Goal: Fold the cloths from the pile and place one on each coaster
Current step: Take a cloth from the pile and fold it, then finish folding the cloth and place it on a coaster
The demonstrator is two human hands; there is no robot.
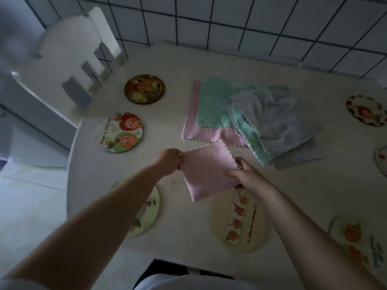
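A folded pink cloth point(206, 170) hangs above the table between both hands. My left hand point(168, 161) pinches its left corner. My right hand point(246, 176) grips its right edge. Behind it lies the pile of cloths point(247, 116): a pink one at the bottom, green ones and a pale lilac one crumpled on top. Round picture coasters ring the table: a brown one point(144, 89), a fruit-faced one point(119, 132), one partly under my left forearm point(149, 214), a cream one point(240, 222) below the held cloth.
More coasters lie at the right: one at the far right point(367, 110), one cut off by the frame edge point(382, 162), one at the near right point(354, 237). A white chair point(69, 65) stands at the table's point(188, 237) far left. Tiled floor lies beyond.
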